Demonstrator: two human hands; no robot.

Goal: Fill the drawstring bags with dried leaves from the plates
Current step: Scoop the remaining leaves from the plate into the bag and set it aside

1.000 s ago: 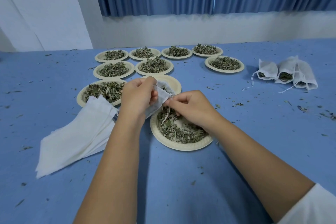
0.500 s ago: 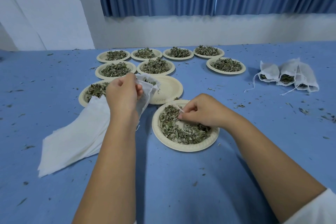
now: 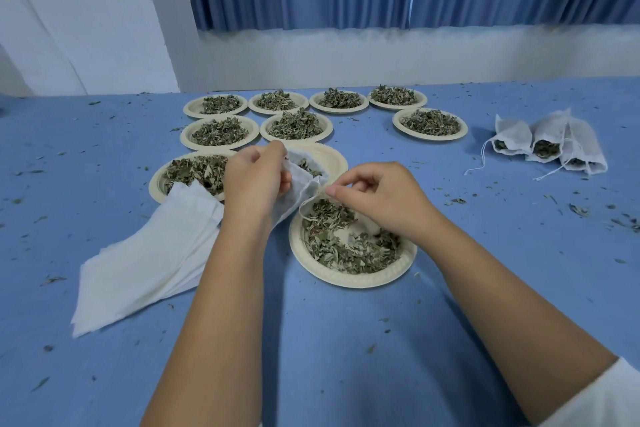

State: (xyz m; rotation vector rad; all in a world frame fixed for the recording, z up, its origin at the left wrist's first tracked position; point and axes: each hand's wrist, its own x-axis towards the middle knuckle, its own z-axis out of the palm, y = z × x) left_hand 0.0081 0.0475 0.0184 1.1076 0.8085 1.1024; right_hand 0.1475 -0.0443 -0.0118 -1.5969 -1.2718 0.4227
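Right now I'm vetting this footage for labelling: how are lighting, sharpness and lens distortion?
Head view: soft, even light, no glare, faint shadows on the table under the forearms; the left hand and right hand, the drawstring bag and the dried leaves look sharp; the wide lens stretches the forearms toward the lower corners.

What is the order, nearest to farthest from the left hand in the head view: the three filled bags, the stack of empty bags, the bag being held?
1. Held bag, gripped in the left hand.
2. Stack of empty bags, just left of it.
3. Filled bags, far right.
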